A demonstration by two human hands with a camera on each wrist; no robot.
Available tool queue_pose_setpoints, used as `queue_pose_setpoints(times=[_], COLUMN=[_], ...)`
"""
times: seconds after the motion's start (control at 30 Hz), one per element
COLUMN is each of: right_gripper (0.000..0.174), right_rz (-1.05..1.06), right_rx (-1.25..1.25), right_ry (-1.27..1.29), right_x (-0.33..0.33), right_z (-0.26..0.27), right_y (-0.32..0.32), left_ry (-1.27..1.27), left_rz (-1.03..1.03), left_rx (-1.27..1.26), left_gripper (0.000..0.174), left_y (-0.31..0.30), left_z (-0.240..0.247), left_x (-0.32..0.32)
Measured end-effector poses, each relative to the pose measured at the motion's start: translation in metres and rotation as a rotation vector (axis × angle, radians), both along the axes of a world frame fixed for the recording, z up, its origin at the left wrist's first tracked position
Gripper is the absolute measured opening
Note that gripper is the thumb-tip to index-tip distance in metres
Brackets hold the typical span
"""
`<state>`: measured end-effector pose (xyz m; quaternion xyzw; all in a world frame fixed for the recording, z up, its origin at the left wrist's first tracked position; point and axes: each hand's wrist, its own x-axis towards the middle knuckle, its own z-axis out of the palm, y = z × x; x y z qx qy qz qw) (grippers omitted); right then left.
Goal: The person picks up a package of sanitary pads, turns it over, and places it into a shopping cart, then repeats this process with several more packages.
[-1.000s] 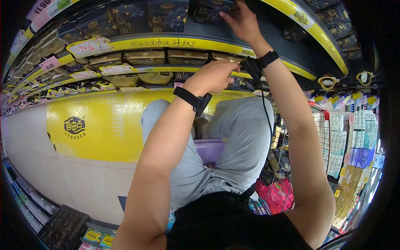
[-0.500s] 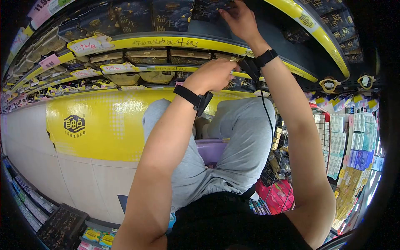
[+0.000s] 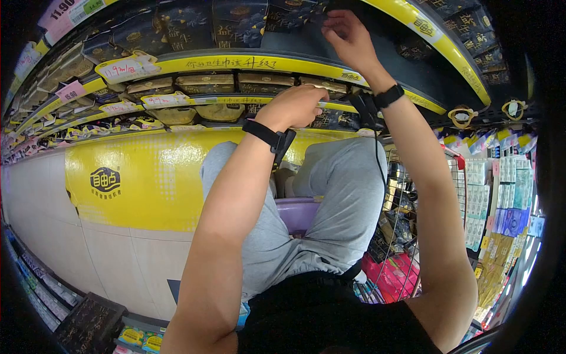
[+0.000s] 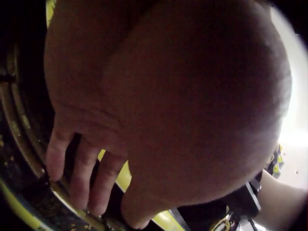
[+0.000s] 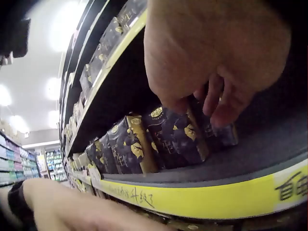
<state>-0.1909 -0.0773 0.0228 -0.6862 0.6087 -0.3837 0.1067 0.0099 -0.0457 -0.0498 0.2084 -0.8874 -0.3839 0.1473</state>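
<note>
My right hand [image 3: 352, 44] is over the upper shelf, its fingers loosely bent and holding nothing. Nearest to it is the end of a row of dark sanitary pad packs [image 3: 289, 16] with gold print. In the right wrist view the right fingertips [image 5: 226, 115] overlap the rearmost pack [image 5: 224, 136], beside another dark pack [image 5: 175, 139]. My left hand [image 3: 295, 106] hangs relaxed in front of the lower shelf, near brown-gold packs [image 3: 268, 82], with nothing in it. Its fingers [image 4: 84, 178] point downward, slightly spread, in the left wrist view.
A yellow shelf edge [image 3: 230, 61] with price tags runs below the upper row. To the right of my knees stands a wire shopping cart [image 3: 461, 183] with packs and a pink bag [image 3: 389, 277]. A black cable [image 3: 380, 159] hangs from the right wrist.
My right hand has let go of the dark pack at the row's end and drawn back to the right. The left hand stays at the lower shelf, its fingers shifted slightly.
</note>
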Motion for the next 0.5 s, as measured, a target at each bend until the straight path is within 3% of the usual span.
queue_pose_setpoints(times=[0.17, 0.3, 0.4, 0.5], right_gripper=[0.043, 0.046, 0.046, 0.045], right_rz=[0.013, -0.010, -0.056, -0.005], right_rx=[0.146, 0.264, 0.313, 0.329], right_ry=[0.120, 0.045, 0.048, 0.035], right_x=[-0.038, -0.077, -0.065, -0.039], right_z=[0.024, 0.027, 0.028, 0.027], right_y=[0.053, 0.078, 0.087, 0.091], left_ry=[-0.041, 0.142, 0.388, 0.310], left_rz=[-0.014, 0.155, 0.358, 0.397], left_rx=[-0.003, 0.003, 0.003, 0.040], left_gripper=[0.037, 0.050, 0.052, 0.050], left_y=[-0.001, 0.002, -0.003, -0.006], left_z=[-0.002, 0.007, 0.019, 0.022], left_x=[0.002, -0.006, -0.017, -0.017])
